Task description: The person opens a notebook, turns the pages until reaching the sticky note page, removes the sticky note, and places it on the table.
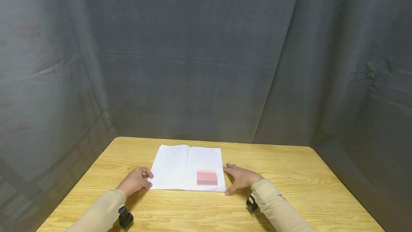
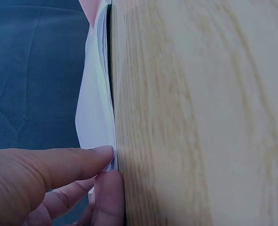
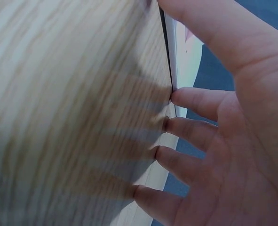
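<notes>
An open lined notebook [image 1: 170,167] lies flat on the wooden table [image 1: 180,210], with a pink pad of sticky notes [image 1: 207,176] on the lower part of its right page. At the notebook's left edge, my left hand [image 1: 136,180] pinches the pages [image 2: 94,113] between thumb and forefinger. My right hand [image 1: 242,177] is spread beside the right edge, thumb near the lower corner. In the right wrist view its straight fingers [image 3: 195,101] reach down to the tabletop, and the forefinger's tip is right at the notebook's edge.
Grey cloth [image 1: 186,63] hangs behind the table and along both sides. Each wrist bears a small black camera, the left one [image 1: 124,217] and the right one [image 1: 251,203], below beige sleeves [image 1: 278,207].
</notes>
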{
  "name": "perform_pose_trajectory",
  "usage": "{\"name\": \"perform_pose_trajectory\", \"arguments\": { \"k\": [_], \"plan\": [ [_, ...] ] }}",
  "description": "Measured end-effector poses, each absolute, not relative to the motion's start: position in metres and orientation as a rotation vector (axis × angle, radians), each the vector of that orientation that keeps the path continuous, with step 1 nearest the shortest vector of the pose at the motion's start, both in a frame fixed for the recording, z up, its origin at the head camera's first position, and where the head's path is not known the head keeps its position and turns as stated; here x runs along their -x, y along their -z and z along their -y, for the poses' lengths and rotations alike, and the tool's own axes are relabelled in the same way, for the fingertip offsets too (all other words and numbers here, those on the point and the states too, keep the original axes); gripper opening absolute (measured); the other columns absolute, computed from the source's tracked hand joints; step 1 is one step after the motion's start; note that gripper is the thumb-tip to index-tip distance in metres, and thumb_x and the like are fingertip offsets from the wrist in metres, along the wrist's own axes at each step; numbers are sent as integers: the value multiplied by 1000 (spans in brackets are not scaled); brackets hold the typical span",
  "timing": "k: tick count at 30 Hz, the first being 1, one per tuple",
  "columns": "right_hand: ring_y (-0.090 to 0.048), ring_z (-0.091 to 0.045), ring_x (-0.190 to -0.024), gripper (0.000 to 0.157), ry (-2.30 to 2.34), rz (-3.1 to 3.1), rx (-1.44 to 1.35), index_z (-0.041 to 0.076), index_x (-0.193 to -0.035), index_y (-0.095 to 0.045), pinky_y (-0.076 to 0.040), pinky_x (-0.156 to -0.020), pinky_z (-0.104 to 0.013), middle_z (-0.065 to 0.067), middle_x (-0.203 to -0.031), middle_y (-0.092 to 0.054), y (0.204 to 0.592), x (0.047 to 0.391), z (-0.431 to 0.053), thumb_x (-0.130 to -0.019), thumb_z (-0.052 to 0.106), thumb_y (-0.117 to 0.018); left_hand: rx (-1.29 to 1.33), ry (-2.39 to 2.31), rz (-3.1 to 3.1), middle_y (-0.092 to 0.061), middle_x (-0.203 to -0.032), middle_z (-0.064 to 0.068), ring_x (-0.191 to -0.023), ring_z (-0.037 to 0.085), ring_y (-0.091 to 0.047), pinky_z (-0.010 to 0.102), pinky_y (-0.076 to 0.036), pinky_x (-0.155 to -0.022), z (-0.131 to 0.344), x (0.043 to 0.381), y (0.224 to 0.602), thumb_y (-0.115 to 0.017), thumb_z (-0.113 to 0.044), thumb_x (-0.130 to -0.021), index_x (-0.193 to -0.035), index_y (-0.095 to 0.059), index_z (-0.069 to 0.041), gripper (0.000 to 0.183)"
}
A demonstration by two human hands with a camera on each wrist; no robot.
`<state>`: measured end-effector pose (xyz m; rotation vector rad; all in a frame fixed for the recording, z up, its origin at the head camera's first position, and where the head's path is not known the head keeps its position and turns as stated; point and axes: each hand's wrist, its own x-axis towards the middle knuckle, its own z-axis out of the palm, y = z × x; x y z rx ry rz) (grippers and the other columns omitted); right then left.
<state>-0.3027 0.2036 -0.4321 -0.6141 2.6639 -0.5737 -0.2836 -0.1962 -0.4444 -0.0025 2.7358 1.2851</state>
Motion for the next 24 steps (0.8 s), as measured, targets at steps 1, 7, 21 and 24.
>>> {"name": "perform_pose_trajectory", "arguments": {
  "k": [1,7,21,24],
  "plan": [
    [-19,-43,-144,102,577,-2662,615,1,-149,-30,-23,-112,-59,-24,-158,-17,432,302,-203,-71,36,-84,3,-1281,-2737,-54,-76,9,-65,18,-54,30,-50,-59,196,284,444,-71,6,-75,-93,-62,1,22],
    [-18,-44,-144,101,595,-2657,619,0,-149,-30,-23,-112,-60,-24,-157,-17,431,302,-204,-71,36,-83,-6,-1274,-2749,-53,-74,8,-63,18,-51,30,-48,-58,196,283,444,-72,6,-74,-93,-62,0,22],
    [-17,-44,-144,101,619,-2658,628,-3,-148,-30,-21,-113,-60,-26,-157,-18,430,299,-204,-70,33,-84,-8,-1243,-2765,-53,-81,9,-69,19,-51,32,-50,-62,196,281,442,-73,3,-74,-95,-63,-1,23],
    [-18,-45,-144,101,622,-2661,624,-3,-148,-31,-21,-113,-60,-26,-157,-18,430,298,-204,-70,33,-84,-7,-1235,-2771,-53,-81,9,-69,19,-51,32,-49,-61,195,281,442,-73,3,-75,-95,-63,-1,23]
  ]
}}
